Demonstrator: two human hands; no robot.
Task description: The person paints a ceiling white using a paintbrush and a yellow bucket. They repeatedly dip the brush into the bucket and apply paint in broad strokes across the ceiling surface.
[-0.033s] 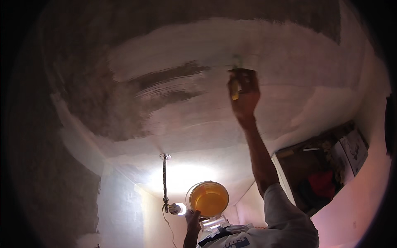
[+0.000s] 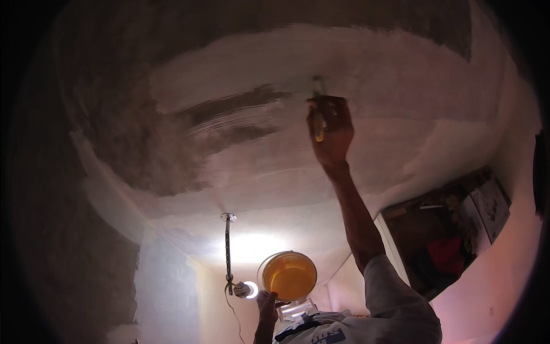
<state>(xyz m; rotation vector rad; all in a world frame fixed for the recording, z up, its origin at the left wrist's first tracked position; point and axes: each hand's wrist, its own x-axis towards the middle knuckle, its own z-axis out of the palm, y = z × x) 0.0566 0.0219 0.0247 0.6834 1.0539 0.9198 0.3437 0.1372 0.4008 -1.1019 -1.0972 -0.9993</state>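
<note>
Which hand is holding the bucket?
The left hand, low beside the lit bulb, holds the bucket; the right hand is up near the ceiling, holding a yellow-handled tool.

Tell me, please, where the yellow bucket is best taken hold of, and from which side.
Probably by the rim of the yellow bucket, from the picture's right: the round edge is free there, while the left grip holds the lower left.

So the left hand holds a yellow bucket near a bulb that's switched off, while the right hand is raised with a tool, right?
Not quite: the bulb is lit, glowing white, as the head view shows. The rest is correct: the left hand holds the yellow bucket near it, and the right hand is raised with a tool.
</note>
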